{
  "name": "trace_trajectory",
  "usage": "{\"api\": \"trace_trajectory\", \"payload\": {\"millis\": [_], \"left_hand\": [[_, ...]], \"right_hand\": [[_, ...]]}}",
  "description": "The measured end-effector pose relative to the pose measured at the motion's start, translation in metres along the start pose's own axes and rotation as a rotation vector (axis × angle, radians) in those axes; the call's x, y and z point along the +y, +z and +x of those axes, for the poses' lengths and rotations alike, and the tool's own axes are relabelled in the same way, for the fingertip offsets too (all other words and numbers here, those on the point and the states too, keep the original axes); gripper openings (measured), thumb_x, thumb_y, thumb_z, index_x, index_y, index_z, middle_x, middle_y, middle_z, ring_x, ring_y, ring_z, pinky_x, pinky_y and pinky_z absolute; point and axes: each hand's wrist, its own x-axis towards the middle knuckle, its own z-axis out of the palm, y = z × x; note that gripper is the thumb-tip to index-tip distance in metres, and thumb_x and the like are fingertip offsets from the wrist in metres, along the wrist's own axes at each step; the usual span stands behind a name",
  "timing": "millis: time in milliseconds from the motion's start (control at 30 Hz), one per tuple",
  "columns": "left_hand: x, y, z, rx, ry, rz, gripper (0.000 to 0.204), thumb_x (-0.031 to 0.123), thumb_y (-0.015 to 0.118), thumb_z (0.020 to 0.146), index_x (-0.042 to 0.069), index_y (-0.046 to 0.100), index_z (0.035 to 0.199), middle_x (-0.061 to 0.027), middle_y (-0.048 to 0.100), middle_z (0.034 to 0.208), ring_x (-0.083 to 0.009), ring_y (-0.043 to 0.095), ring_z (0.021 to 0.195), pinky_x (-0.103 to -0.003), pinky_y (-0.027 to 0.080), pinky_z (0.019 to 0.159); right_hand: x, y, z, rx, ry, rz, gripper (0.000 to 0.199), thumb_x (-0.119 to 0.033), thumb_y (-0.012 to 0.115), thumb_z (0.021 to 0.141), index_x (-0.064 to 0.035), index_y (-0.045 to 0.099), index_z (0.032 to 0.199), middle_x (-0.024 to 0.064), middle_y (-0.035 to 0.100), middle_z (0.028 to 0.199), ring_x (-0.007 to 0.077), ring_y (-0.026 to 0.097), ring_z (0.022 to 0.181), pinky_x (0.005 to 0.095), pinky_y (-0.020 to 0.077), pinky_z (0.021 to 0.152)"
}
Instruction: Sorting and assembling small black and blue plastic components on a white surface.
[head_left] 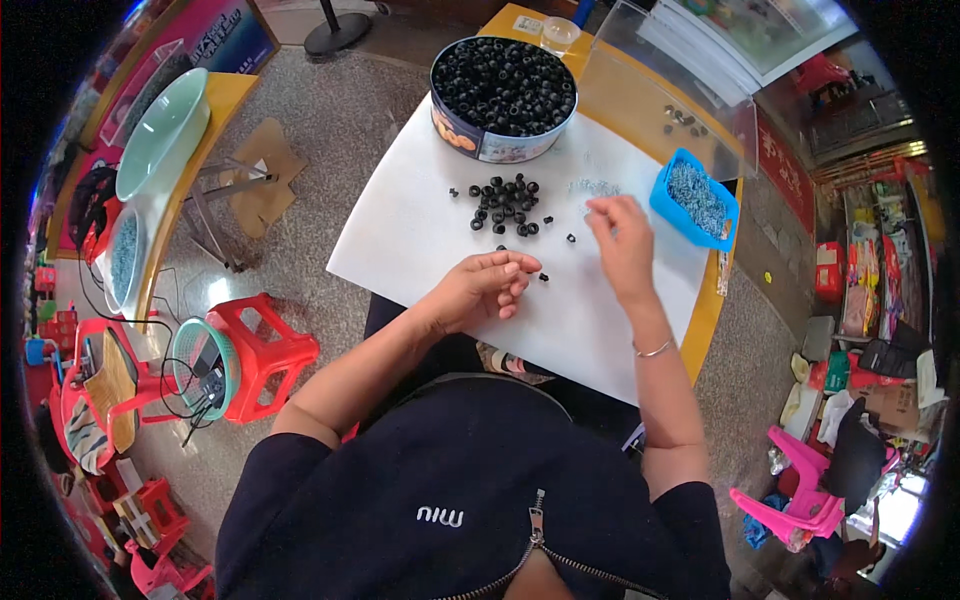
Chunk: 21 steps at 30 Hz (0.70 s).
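Note:
My left hand is curled above the near part of a white sheet, thumb and fingers together; what they hold, if anything, I cannot make out. Just right of its fingertips is a small black piece. My right hand, a bracelet on its wrist, has its fingers drawn together by a scatter of tiny pale bits; anything in them is too small to tell. Between and beyond the hands lies a loose cluster of black ring-like pieces. A few single ones lie apart from it.
A round tin full of black pieces stands at the far side. To the right, a blue tray holds tiny blue-grey bits. Behind it are a clear plastic box and a small clear cup. Red stools stand on the left floor.

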Motion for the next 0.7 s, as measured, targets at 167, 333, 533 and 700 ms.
{"api": "trace_trajectory", "payload": {"millis": [167,333,533,700], "left_hand": [[0.002,0.002,0.002,-0.016,0.025,0.01,0.032,0.019,0.051,0.095,-0.004,0.051,0.118,-0.0021,0.048,0.078,-0.0093,0.042,0.064,-0.025,0.041,0.057],[0.0,-0.006,0.002,-0.058,0.044,-0.041,0.032,0.023,0.054,0.094,0.0,0.053,0.116,-0.0013,0.048,0.079,-0.0096,0.042,0.066,-0.024,0.04,0.059],[-0.005,-0.022,0.006,-0.227,0.126,-0.235,0.03,0.034,0.058,0.092,0.006,0.058,0.102,0.0004,0.046,0.078,-0.0105,0.042,0.069,-0.024,0.037,0.058],[-0.007,-0.022,0.006,-0.206,0.122,-0.203,0.032,0.035,0.058,0.092,0.005,0.058,0.101,0.0003,0.047,0.078,-0.0104,0.043,0.068,-0.025,0.04,0.06]], "right_hand": [[0.008,0.022,-0.031,-0.03,-0.007,-0.191,0.02,-0.006,0.066,0.078,-0.0036,0.065,0.098,0.0087,0.058,0.09,0.0213,0.056,0.078,0.0324,0.0469,0.072],[-0.012,0.027,-0.036,0.128,-0.09,-0.28,0.017,-0.008,0.066,0.076,-0.0034,0.064,0.093,0.0094,0.056,0.088,0.028,0.054,0.088,0.0394,0.0403,0.08],[-0.034,0.037,-0.055,-0.013,-0.108,-0.164,0.017,-0.009,0.068,0.075,-0.0064,0.065,0.092,0.008,0.056,0.09,0.0261,0.053,0.089,0.0377,0.0389,0.078],[-0.035,0.044,-0.058,-0.047,-0.158,-0.23,0.018,-0.011,0.07,0.074,-0.0077,0.065,0.091,0.0061,0.057,0.089,0.0245,0.053,0.088,0.037,0.038,0.077]]}}
